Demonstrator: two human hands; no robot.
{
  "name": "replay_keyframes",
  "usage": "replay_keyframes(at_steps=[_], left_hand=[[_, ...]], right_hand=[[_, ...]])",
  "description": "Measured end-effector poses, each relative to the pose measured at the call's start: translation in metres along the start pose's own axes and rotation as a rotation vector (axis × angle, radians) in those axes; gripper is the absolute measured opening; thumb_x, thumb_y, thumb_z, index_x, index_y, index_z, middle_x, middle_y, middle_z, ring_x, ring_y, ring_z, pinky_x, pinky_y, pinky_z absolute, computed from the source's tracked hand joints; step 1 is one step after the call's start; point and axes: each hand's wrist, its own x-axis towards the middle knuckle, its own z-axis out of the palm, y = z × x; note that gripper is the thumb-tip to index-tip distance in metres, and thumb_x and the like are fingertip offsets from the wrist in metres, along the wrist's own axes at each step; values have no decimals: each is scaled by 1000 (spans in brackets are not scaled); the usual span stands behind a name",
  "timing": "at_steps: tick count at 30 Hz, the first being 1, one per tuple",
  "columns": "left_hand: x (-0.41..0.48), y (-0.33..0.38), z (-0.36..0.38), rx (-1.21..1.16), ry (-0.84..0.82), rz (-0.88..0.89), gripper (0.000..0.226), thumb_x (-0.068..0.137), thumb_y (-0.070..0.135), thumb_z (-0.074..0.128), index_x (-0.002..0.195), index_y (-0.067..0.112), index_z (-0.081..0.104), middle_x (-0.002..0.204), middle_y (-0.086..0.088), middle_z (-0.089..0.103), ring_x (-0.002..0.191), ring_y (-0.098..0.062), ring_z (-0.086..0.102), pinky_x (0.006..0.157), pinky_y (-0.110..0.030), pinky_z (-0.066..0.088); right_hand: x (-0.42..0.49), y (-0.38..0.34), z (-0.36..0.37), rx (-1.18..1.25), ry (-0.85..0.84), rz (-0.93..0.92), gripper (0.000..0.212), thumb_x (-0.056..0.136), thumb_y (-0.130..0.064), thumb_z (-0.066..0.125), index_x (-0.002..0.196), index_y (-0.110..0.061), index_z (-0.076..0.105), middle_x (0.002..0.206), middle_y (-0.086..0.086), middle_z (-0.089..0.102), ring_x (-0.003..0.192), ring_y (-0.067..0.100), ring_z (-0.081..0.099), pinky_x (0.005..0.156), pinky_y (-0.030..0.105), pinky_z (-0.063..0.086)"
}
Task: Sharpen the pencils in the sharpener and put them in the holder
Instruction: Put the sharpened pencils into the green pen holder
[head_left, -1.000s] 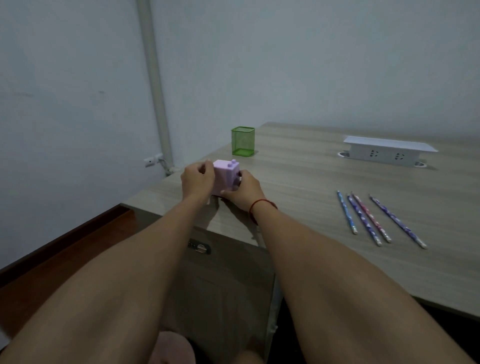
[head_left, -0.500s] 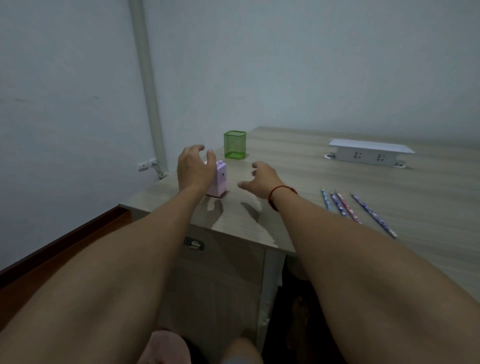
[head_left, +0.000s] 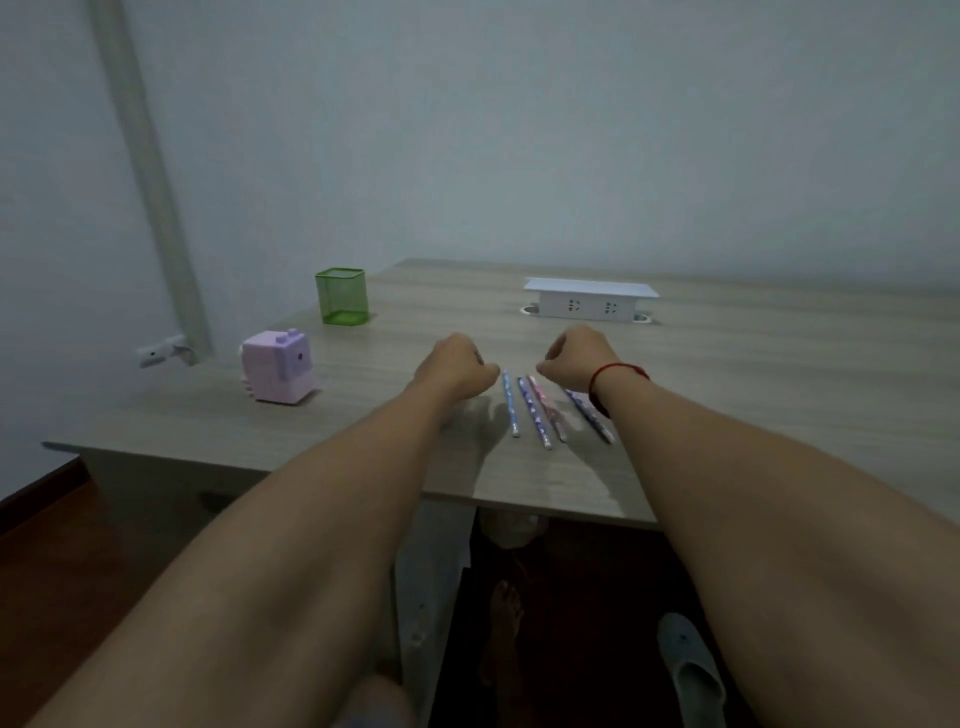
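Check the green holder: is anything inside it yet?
No pencil shows inside the green holder: its see-through walls reveal only its floor. The four pencils lie flat on the table. Anything tiny on the floor would be too blurred to tell.

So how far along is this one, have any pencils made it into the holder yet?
Done: nothing that shows. The green holder looks empty and the sharpener stands alone with no pencil in it. In hand: left hand and right hand hover with curled fingers over the four pencils, which lie flat on the table, none lifted. Left: sharpen all four and put them in the holder.
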Motion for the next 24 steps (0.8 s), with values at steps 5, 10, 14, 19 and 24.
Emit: replay_keyframes(at_steps=[5,10,14,19,24], left_hand=[[9,2,32,81,-54,-55,44,70,43,65,92,4,66,97,-17,68,90,-31,66,78,-36,55],[5,5,30,187,4,-94,40,69,31,73,97,6,59,106,-16,63,98,-33,62,72,-33,47],[9,-1,23,297,45,-110,37,77,17,67,109,3,53,119,-18,56,108,-34,58,80,-34,48],[9,-9,15,303,-22,-116,29,83,11,58,110,0,53,119,-19,56,106,-34,59,80,-34,49],[4,-19,10,194,57,-133,23,86,10,55,107,-1,55,119,-21,55,106,-36,58,79,-35,47]], right_hand=[[7,17,15,-40,-99,8,32,81,-28,72,99,-3,73,99,14,72,93,26,68,86,37,57],[6,16,28,-61,-162,-4,27,77,-27,76,85,-2,70,86,12,70,83,26,66,76,33,55],[5,7,31,-182,-138,-26,34,73,-30,79,66,-12,51,82,8,58,78,26,56,66,29,44],[5,-6,34,-223,-140,-16,30,79,-26,71,67,-12,46,89,10,59,79,26,54,66,28,43],[1,-18,42,-191,-103,-26,27,84,-23,63,69,-13,43,89,9,53,81,26,53,68,28,42]])
